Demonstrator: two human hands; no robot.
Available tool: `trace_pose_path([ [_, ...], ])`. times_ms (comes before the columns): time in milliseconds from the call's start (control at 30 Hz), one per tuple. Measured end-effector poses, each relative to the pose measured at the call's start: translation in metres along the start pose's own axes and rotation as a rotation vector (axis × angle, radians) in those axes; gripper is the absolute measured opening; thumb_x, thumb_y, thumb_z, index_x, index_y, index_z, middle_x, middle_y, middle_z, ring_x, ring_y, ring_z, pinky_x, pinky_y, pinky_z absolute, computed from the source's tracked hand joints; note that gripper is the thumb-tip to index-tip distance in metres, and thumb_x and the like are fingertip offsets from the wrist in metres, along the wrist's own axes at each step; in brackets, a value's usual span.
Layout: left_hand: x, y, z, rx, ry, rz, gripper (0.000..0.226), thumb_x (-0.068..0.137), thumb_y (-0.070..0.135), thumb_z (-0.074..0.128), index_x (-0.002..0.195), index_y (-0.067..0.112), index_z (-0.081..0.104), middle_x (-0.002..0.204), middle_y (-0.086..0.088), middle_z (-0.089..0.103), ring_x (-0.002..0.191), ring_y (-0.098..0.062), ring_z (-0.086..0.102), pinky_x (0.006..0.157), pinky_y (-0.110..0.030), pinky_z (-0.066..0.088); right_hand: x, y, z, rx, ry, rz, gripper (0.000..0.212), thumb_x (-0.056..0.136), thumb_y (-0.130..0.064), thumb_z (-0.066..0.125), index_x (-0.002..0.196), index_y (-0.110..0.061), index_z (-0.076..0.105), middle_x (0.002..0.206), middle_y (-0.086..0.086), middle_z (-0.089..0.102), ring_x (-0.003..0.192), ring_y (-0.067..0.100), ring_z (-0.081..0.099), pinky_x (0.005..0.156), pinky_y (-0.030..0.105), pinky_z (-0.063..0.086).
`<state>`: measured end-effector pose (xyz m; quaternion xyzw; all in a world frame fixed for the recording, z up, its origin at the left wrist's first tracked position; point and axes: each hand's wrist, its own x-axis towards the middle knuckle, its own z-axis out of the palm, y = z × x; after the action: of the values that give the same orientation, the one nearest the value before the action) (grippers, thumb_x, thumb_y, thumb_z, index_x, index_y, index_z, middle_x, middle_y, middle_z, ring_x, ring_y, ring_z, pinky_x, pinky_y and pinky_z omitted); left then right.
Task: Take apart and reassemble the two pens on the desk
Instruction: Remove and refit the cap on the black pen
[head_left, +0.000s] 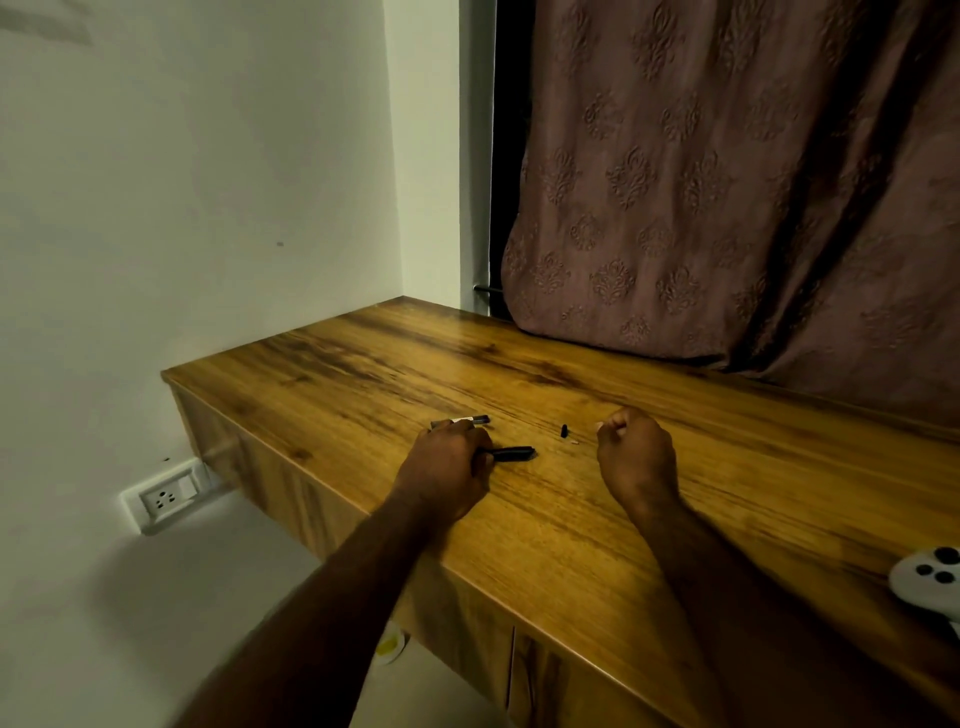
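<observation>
On the wooden desk (545, 519) my left hand (447, 467) grips a black pen part (514, 453) that sticks out to the right of my fingers. Just beyond that hand lies a second pen piece (467, 420), dark with a pale band, partly hidden by my knuckles. A small black piece (564, 429) lies between my hands, with a tiny pale bit (574, 442) beside it. My right hand (636, 452) hovers over the desk with its fingers curled; whether it holds anything I cannot make out.
A white controller (930, 579) sits at the desk's right front edge. A patterned pink curtain (727, 182) hangs down onto the desk's back. A white wall with a socket (163, 499) stands left of the desk. The desk's front edge runs diagonally under my forearms.
</observation>
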<state>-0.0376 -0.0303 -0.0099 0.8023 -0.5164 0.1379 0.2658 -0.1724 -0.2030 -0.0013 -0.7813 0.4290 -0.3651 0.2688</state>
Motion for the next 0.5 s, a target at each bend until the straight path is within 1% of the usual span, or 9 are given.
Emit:
trace_pose_path([
  [67, -0.001, 0.001, -0.001, -0.011, 0.035, 0.024, 0.016, 0.087, 0.025, 0.056, 0.095, 0.017, 0.067, 0.093, -0.005, 0.068, 0.087, -0.026, 0.062, 0.077, -0.036, 0.05, -0.001, -0.001, 0.0, 0.088, -0.03, -0.022, 0.015, 0.092, -0.023, 0.058, 0.077, -0.024, 0.059, 0.087, 0.002, 0.072, 0.076, 0.018, 0.065, 0.069, 0.031, 0.051],
  [133, -0.002, 0.002, -0.002, -0.01, 0.087, 0.045, 0.019, 0.091, 0.029, 0.054, 0.1, 0.016, 0.064, 0.092, -0.006, 0.069, 0.081, -0.025, 0.063, 0.072, -0.033, 0.047, -0.006, -0.007, 0.0, 0.27, -0.081, -0.007, 0.013, 0.094, -0.017, 0.057, 0.082, -0.02, 0.059, 0.08, 0.003, 0.071, 0.068, 0.016, 0.064, 0.066, 0.032, 0.053],
  [167, -0.003, 0.004, -0.003, -0.011, 0.111, 0.052, 0.023, 0.093, 0.033, 0.052, 0.104, 0.015, 0.063, 0.093, -0.006, 0.069, 0.08, -0.024, 0.063, 0.071, -0.032, 0.046, -0.01, -0.011, 0.001, 0.375, -0.108, 0.013, 0.01, 0.095, -0.014, 0.055, 0.086, -0.015, 0.06, 0.078, 0.005, 0.07, 0.064, 0.015, 0.063, 0.061, 0.029, 0.051],
  [233, -0.006, 0.008, -0.008, -0.041, 0.145, 0.043, 0.036, 0.094, 0.042, 0.041, 0.107, 0.014, 0.061, 0.094, -0.006, 0.069, 0.079, -0.024, 0.062, 0.07, -0.031, 0.043, -0.018, -0.02, 0.001, 0.541, -0.148, 0.052, 0.009, 0.096, -0.012, 0.053, 0.094, -0.008, 0.06, 0.08, 0.01, 0.071, 0.061, 0.016, 0.064, 0.052, 0.02, 0.047],
  [267, -0.007, 0.01, -0.01, -0.057, 0.159, 0.035, 0.042, 0.093, 0.046, 0.036, 0.107, 0.014, 0.06, 0.095, -0.006, 0.068, 0.08, -0.024, 0.061, 0.07, -0.031, 0.043, -0.022, -0.024, 0.002, 0.597, -0.164, 0.061, 0.009, 0.097, -0.012, 0.052, 0.096, -0.007, 0.06, 0.081, 0.01, 0.071, 0.062, 0.017, 0.064, 0.049, 0.018, 0.046],
  [300, -0.008, 0.011, -0.012, -0.065, 0.172, 0.029, 0.044, 0.092, 0.046, 0.034, 0.107, 0.015, 0.06, 0.095, -0.007, 0.068, 0.08, -0.024, 0.061, 0.07, -0.031, 0.044, -0.026, -0.028, 0.003, 0.641, -0.179, 0.065, 0.01, 0.097, -0.012, 0.051, 0.097, -0.007, 0.06, 0.081, 0.01, 0.071, 0.063, 0.017, 0.065, 0.049, 0.017, 0.045],
  [400, -0.007, 0.009, -0.011, -0.045, 0.183, 0.01, 0.023, 0.093, 0.029, 0.047, 0.107, 0.016, 0.059, 0.095, -0.008, 0.069, 0.082, -0.027, 0.062, 0.07, -0.034, 0.045, -0.035, -0.036, 0.004, 0.709, -0.22, 0.077, 0.01, 0.098, -0.012, 0.049, 0.098, -0.009, 0.058, 0.081, 0.01, 0.071, 0.065, 0.019, 0.067, 0.052, 0.022, 0.047],
  [433, -0.007, 0.009, -0.01, -0.039, 0.184, 0.007, 0.02, 0.093, 0.026, 0.05, 0.108, 0.016, 0.059, 0.095, -0.009, 0.069, 0.083, -0.028, 0.062, 0.07, -0.034, 0.046, -0.037, -0.037, 0.004, 0.725, -0.229, 0.075, 0.009, 0.098, -0.011, 0.049, 0.097, -0.009, 0.057, 0.081, 0.011, 0.071, 0.065, 0.02, 0.067, 0.053, 0.023, 0.047],
  [500, -0.007, 0.009, -0.009, -0.04, 0.195, 0.009, 0.024, 0.092, 0.03, 0.047, 0.107, 0.016, 0.059, 0.094, -0.009, 0.069, 0.082, -0.028, 0.062, 0.069, -0.034, 0.046, -0.039, -0.039, 0.004, 0.74, -0.235, 0.068, 0.006, 0.098, -0.01, 0.049, 0.094, -0.011, 0.054, 0.081, 0.012, 0.071, 0.064, 0.02, 0.067, 0.052, 0.024, 0.047],
])
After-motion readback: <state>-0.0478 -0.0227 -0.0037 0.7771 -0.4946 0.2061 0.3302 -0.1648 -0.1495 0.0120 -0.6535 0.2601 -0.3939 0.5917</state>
